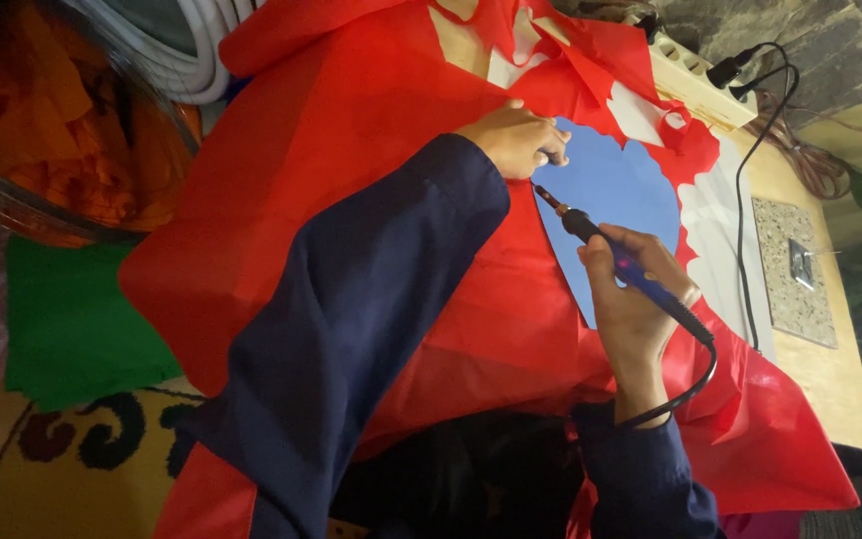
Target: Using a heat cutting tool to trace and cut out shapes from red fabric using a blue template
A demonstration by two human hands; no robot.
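Observation:
A large sheet of thin red fabric (pixel 351 180) lies spread over a wooden board (pixel 830 369). A scalloped hole in it shows a light blue layer (pixel 611 195) beneath. My left hand (pixel 516 138), in a dark blue sleeve, presses the red fabric down at the hole's left edge. My right hand (pixel 631 299) grips a pen-shaped hot cutting tool (pixel 606 250) with a blue handle and black cord. Its metal tip (pixel 541 193) touches the fabric edge just below my left hand.
A white power strip (pixel 695 85) with black plugs lies at the board's far edge. A speckled stone tile (pixel 795 269) with a small metal piece rests at the right. Green fabric (pixel 72 329) and a clear bag of orange fabric (pixel 62 130) sit at the left.

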